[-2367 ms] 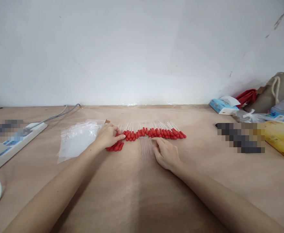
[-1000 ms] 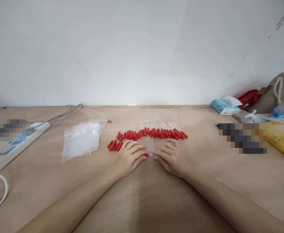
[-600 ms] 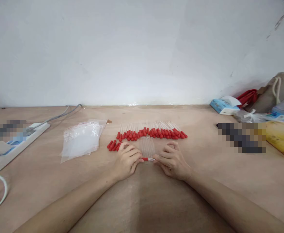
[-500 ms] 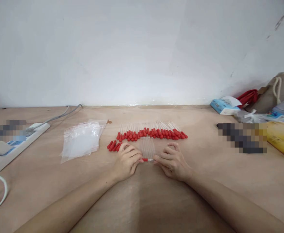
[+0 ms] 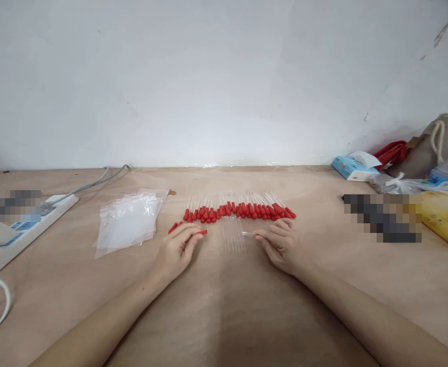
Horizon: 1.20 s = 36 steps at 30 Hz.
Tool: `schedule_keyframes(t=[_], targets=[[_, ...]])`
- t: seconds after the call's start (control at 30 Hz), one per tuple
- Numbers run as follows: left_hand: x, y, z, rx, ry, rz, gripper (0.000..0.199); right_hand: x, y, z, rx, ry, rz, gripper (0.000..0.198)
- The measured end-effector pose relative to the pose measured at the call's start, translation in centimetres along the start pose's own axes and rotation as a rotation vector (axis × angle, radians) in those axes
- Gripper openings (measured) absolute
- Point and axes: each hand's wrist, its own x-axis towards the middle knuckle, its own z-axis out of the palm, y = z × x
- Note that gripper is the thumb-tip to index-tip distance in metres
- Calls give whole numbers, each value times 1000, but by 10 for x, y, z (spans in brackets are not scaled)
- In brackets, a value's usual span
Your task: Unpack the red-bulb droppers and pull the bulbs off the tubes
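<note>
My left hand (image 5: pixel 181 245) pinches a red rubber bulb (image 5: pixel 204 232), whose end sticks out past the fingertips. Between the thumb and fingers of my right hand (image 5: pixel 279 245) is a clear glass dropper tube (image 5: pixel 248 233), pointing left. The bulb and this tube are apart. Several bare glass tubes (image 5: pixel 232 235) lie side by side on the table between my hands. Behind them stretches a row of droppers with red bulbs (image 5: pixel 242 209), bulbs toward me. A few loose red bulbs (image 5: pixel 173 228) lie by my left hand, partly hidden by it.
Clear zip bags (image 5: pixel 128 221) lie in a pile at the left. Farther left is a white power strip (image 5: pixel 65 206) with a grey cable (image 5: pixel 105 178). At the right are a blue tissue box (image 5: pixel 351 168), a yellow bag (image 5: pixel 447 216) and a blurred-out dark object (image 5: pixel 380 219).
My hands have moved apart and farther from me. Earlier they met at a red bulb and a clear tube end; now bulb and tube are held separately.
</note>
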Motion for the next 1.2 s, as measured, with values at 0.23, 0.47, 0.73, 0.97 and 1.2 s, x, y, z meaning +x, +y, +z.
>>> schedule_keyframes(t=[0.23,0.47,0.73,0.97,1.2], targets=[[11,-39,-28,249,119,-464,31,0,8,15,-62,-6,118,24],[7,-45,-25,159,28,-605,20,5,2,17,-151,26,43,16],[13,-31,-29,258,-5,-647,24,8,-5,23,-211,-7,-34,17],[26,-12,-22,350,-57,-397,20,13,-10,19,-197,-130,-14,35],[58,-18,-5,416,-215,-245,30,16,-10,18,-175,-206,-34,48]])
